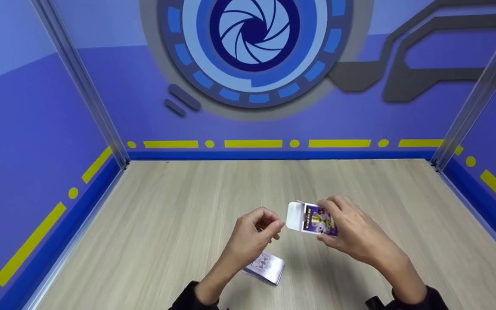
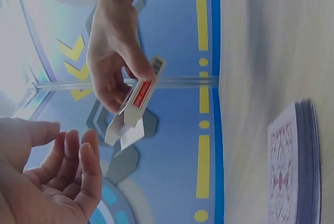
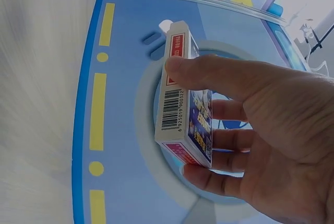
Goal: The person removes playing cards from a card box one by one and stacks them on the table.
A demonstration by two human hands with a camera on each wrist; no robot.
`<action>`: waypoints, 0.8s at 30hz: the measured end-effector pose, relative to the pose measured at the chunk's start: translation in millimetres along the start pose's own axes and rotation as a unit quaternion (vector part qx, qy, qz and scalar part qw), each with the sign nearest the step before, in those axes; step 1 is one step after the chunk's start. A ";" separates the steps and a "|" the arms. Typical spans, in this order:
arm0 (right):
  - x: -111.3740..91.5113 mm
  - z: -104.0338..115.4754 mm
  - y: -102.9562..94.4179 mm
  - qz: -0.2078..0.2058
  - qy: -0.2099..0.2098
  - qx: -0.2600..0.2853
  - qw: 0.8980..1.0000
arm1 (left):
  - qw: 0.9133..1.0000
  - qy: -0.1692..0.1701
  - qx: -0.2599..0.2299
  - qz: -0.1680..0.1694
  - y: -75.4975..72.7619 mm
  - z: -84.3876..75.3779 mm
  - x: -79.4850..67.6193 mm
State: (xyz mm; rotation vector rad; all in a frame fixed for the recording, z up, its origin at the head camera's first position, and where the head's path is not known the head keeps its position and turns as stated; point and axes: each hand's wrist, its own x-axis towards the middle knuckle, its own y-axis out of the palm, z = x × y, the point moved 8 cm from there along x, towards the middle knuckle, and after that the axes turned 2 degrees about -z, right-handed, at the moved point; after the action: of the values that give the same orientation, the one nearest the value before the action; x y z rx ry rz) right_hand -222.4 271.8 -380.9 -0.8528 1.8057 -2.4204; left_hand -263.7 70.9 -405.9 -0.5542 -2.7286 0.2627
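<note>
My right hand [image 1: 353, 228] grips a small playing card box [image 1: 320, 218], thumb on one narrow side and fingers on the other. Its white end flap [image 1: 294, 215] stands open toward the left. The box's barcode side [image 3: 171, 110] and red label show in the right wrist view. To the left of the flap is my left hand [image 1: 252, 234], its fingers loosely bent. In the left wrist view a gap shows between the left thumb [image 2: 42, 132] and fingertips, with nothing held. Below that hand, a deck of playing cards [image 1: 268, 268] lies on the table, patterned back up, partly hidden by the wrist.
The pale wooden table [image 1: 179, 206] is bounded by a blue printed back wall [image 1: 114, 94] and side walls. Metal corner posts [image 1: 86, 86] rise at the left and right back corners.
</note>
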 end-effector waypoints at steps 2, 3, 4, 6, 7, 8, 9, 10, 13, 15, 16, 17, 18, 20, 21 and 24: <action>0.3 4.1 2.9 0.004 -0.012 0.000 1.000 | 0.999 -0.015 -0.036 0.001 3.9 2.3 -0.3; 0.4 6.5 4.4 0.005 -0.018 -0.001 1.000 | 0.999 -0.021 -0.047 0.001 5.8 3.7 -0.3; 0.4 8.9 5.6 0.006 -0.024 -0.001 1.000 | 0.998 -0.023 -0.053 0.001 7.8 4.8 -0.4; 0.3 13.7 7.8 0.006 -0.036 -0.004 0.999 | 0.998 -0.027 -0.060 0.003 11.5 7.5 -0.3; 0.1 16.1 8.4 0.005 -0.041 -0.006 0.999 | 0.998 -0.027 -0.061 0.004 13.3 9.0 -0.2; 0.0 18.6 9.0 0.005 -0.046 -0.007 0.999 | 0.998 -0.028 -0.061 0.005 14.6 10.5 -0.2; -0.1 20.8 9.5 0.005 -0.050 -0.008 0.999 | 0.998 -0.028 -0.060 0.004 15.5 11.6 -0.4; -0.1 22.8 9.9 0.005 -0.054 -0.008 0.999 | 0.998 -0.029 -0.059 0.003 16.1 12.7 -0.5; 0.0 28.6 10.6 0.006 -0.062 -0.011 0.998 | 0.998 -0.033 -0.054 -0.001 16.5 16.5 -1.1; 0.2 32.1 11.2 0.008 -0.067 -0.012 0.998 | 0.998 -0.036 -0.047 -0.003 15.9 18.6 -1.5; 0.2 33.7 11.4 0.008 -0.069 -0.013 0.998 | 0.998 -0.038 -0.043 -0.002 15.8 19.6 -1.6; 0.1 35.2 11.7 0.009 -0.071 -0.013 0.997 | 0.998 -0.039 -0.040 0.000 15.9 20.7 -1.6; 0.2 36.4 12.0 0.009 -0.072 -0.012 0.997 | 0.999 -0.041 -0.036 0.003 16.1 21.8 -1.4; 0.3 38.5 12.3 0.009 -0.075 -0.012 0.997 | 0.998 -0.042 -0.033 0.012 16.9 23.3 -1.0; 0.3 39.1 12.5 0.009 -0.075 -0.011 0.997 | 0.998 -0.043 -0.032 0.016 17.3 23.9 -0.8; 0.2 40.5 12.9 0.008 -0.075 -0.011 0.997 | 0.998 -0.046 -0.030 0.025 17.7 26.4 0.1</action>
State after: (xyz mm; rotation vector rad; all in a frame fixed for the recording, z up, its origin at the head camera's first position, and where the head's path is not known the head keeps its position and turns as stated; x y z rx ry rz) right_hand -209.4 231.5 -384.6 -0.9889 1.7817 -2.2633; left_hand -267.4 84.1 -434.6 -0.6419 -2.8225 0.2258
